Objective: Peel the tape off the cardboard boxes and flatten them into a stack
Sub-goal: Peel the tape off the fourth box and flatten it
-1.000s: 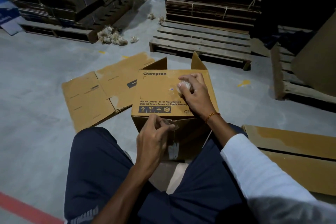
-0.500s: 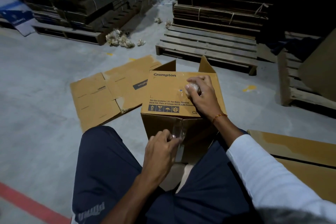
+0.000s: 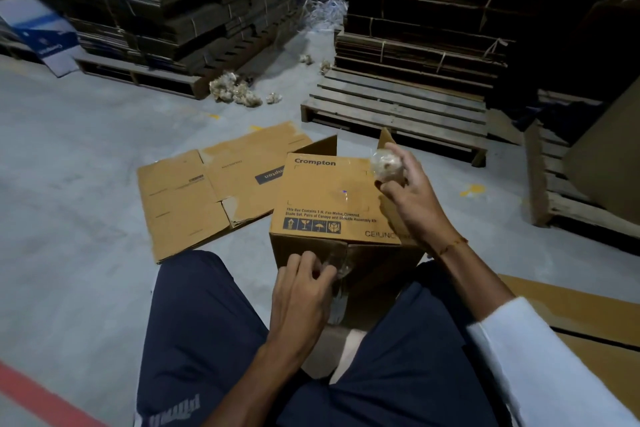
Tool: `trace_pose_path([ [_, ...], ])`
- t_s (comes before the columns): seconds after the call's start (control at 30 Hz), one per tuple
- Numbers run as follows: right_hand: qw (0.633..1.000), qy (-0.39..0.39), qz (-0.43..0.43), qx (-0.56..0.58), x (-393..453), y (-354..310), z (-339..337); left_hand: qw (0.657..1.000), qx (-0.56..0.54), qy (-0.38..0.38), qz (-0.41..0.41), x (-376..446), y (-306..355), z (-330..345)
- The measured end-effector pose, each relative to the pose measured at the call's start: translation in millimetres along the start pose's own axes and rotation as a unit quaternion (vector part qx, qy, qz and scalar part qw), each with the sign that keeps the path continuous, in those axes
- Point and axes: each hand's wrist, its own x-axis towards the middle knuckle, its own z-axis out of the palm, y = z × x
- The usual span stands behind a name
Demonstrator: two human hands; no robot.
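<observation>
Box (image 3: 325, 198) (flaps open at 12 o'clock) sits between knees on the floor (image 3: 69, 218); left hand (image 3: 301, 284) pinches tape (image 3: 341, 265), right hand (image 3: 412, 198) grips a tape ball (image 3: 386, 163).

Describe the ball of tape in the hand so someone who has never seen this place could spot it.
Find the upright Crompton box between the seated person's knees. Above its far right corner, the right hand grips a crumpled tape ball. Unlike the similar wads lying by the pallet, it is held off the floor.

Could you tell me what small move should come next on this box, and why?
Probably keep pulling the clear tape down the box seam: the left hand pinches its loose end, part still sticks below, and the right hand already holds a tape ball.
</observation>
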Motion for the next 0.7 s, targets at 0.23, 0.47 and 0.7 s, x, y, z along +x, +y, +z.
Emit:
trace_pose_path([
  [0.23,0.989,-0.098,0.052,0.094,-112.6,9.0,14.6,0.998,-0.001,-0.026,0.051,-2.1,3.9,-0.9],
  [0.47,0.978,-0.062,0.161,0.115,-116.2,51.6,35.7,0.997,-0.008,-0.024,0.068,-6.5,3.5,-3.9],
  [0.7,0.931,-0.078,0.257,0.248,-111.1,51.2,49.3,0.997,-0.005,-0.007,0.077,-8.4,5.7,-6.1],
])
